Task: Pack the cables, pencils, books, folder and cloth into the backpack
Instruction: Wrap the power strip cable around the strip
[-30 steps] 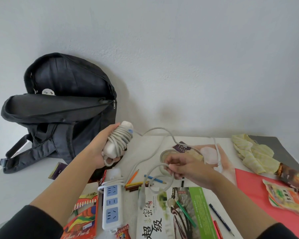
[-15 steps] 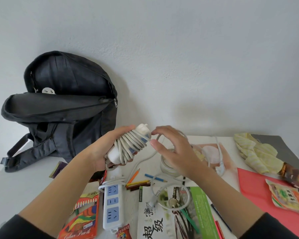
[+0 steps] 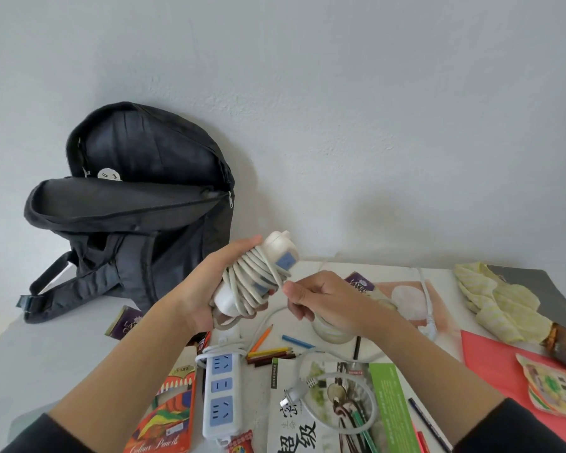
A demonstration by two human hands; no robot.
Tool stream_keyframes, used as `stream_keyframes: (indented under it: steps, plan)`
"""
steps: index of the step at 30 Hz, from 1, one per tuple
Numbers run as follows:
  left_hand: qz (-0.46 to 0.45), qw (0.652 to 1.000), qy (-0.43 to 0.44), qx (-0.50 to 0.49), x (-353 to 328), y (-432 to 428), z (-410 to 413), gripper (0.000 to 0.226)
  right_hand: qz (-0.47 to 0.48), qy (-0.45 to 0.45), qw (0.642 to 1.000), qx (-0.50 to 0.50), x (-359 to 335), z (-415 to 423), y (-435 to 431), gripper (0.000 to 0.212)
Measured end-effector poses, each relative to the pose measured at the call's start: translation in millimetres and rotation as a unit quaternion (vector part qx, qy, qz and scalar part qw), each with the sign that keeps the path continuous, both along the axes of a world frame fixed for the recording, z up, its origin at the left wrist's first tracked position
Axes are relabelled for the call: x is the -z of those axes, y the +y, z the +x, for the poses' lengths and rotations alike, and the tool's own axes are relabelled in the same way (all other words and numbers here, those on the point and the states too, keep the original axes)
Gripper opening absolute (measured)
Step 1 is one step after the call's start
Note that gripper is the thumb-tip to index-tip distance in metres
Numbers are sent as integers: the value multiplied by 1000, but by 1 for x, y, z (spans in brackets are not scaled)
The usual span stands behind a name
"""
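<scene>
A white power strip [image 3: 276, 256], wound round with its own cord, is held above the surface [image 3: 62, 361] in the left hand [image 3: 206, 289], whose fingers [image 3: 247, 241] are curled round the bundle. The loose cord [image 3: 268, 317] is pinched between the thumb and fingers of the right hand [image 3: 327, 302], just beside the bundle's lower right edge. A further loop of cord ending in a grey plug [image 3: 291, 395] is seen lying on a book [image 3: 383, 407] with a green band. A second power strip [image 3: 222, 393] lies flat below the left hand, with coloured pencils [image 3: 268, 353] just beside it. The black backpack [image 3: 138, 197] is propped against the wall at the rear left, its main compartment unzipped and gaping. A yellow cloth [image 3: 497, 302] and a red folder [image 3: 504, 364] are seen well apart from it, on the right
</scene>
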State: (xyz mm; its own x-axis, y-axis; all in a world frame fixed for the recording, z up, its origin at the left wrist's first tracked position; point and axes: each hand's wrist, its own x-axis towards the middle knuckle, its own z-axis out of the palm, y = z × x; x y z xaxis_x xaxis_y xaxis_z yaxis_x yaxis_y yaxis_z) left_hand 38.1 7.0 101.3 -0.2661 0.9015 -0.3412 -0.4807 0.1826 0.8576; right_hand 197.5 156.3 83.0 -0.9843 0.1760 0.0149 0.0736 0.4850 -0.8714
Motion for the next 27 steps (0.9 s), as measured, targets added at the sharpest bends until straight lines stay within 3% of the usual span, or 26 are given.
stream_keyframes:
  steps: [4, 6, 7, 9, 12, 13, 16, 17, 20, 24, 27]
  plan:
    - [8, 999, 5, 46, -3, -6, 4, 57, 160, -106, 981, 8, -3, -4, 15, 68]
    - [27, 997, 1, 65, -9, -6, 7, 69, 179, -154, 972, 23, -4, -3, 30, 65]
    - [32, 995, 30, 90, -13, -4, 9, 79, 148, -169, 974, 26, -4, -1, 37, 59]
    - [30, 975, 166, 145, -16, 4, 14, 95, 30, -167, 985, 42, -3, 1, 48, 39]
    - [-43, 946, 273, 168, -15, 6, 19, 75, -117, -103, 983, 97, -3, -4, 52, 27]
    - [-69, 929, 317, 180, -12, 5, 20, 66, -155, -87, 979, 98, -7, -6, 48, 28]
    - [-159, 825, 516, 169, 10, 10, 19, 57, -188, -74, 976, 76, -21, -12, 29, 20]
    - [-175, 824, 518, 150, 16, 13, 18, 59, -141, -72, 984, 77, -26, -13, 18, 15]
    - [-145, 903, 402, 47, 23, 16, 9, 57, 69, -3, 989, 129, -26, -19, -9, 6]
    - [-86, 922, 377, -2, 25, 16, 1, 41, 130, 117, 975, 140, -19, -15, -25, 8]
    - [-63, 946, 313, -49, 21, 19, 2, 36, 222, 169, 953, 114, -10, -16, -33, 13]
